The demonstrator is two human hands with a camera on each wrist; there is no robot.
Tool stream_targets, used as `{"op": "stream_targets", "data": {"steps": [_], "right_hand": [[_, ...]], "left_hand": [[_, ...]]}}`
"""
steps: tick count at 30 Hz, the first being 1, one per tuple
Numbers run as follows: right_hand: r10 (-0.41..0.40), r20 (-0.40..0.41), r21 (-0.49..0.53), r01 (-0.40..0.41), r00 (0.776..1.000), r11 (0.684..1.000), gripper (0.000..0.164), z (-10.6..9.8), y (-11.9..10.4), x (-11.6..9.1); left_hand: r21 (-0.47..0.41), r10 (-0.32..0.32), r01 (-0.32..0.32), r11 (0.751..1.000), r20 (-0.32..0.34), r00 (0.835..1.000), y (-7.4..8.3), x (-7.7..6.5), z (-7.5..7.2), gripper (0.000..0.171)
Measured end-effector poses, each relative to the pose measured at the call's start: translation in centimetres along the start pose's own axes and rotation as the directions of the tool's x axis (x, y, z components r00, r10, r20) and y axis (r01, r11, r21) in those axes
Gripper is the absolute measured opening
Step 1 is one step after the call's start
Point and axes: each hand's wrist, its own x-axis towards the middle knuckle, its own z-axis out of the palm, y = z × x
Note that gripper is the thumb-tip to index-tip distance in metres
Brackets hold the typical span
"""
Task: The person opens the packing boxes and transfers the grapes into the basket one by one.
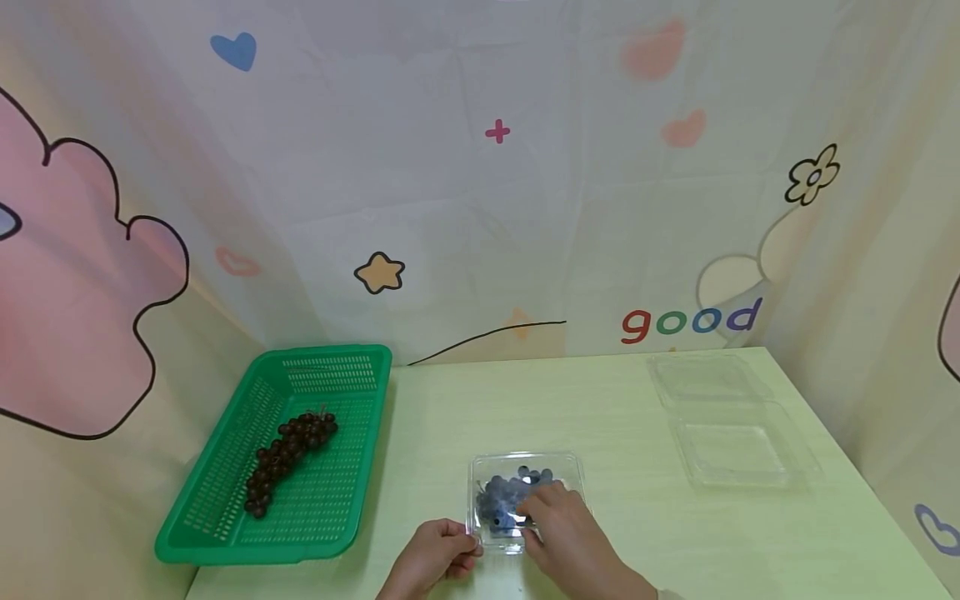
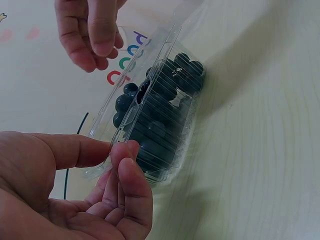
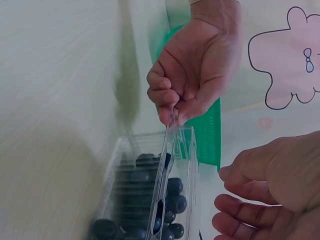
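While the left hand [image 1: 433, 553] pinches the near-left corner of the clear clamshell box [image 1: 528, 455], the right hand [image 1: 566, 530], loosely open and holding nothing, hovers just above it. The box lies on the bench [image 1: 431, 450] straight ahead, seemingly longer crosswise, dark grapes [image 1: 497, 502] inside; leftward, a green basket [image 1: 255, 554] holds a reddish-brown grape bunch [image 1: 288, 455].

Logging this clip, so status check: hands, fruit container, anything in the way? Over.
Left hand pinches fruit container; right hand above it, holding nothing. Dark fruit inside, container on table. Green basket apart, not blocking.
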Motion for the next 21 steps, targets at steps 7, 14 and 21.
{"op": "stream_targets", "data": {"steps": [7, 14, 21], "right_hand": [[-0.021, 0.056, -0.001, 0.021, 0.998, 1.0, 0.019, 0.6, -1.2, 1.0], [-0.056, 0.079, -0.017, 0.058, 0.995, 0.998, 0.019, 1.2, -2.0, 1.8], [-0.091, 0.063, -0.022, 0.092, 0.994, 0.995, 0.018, 1.9, -2.5, 2.3]], "left_hand": [[0.012, -0.026, 0.026, 1.0, -0.014, 1.0, 0.1, 0.3, 0.0, 0.007], [0.025, -0.06, 0.06, 0.998, -0.03, 0.998, 0.2, 0.4, 0.0, 0.006], [0.022, -0.081, 0.082, 0.996, -0.036, 0.996, 0.3, 0.5, 0.1, 0.007]]}}
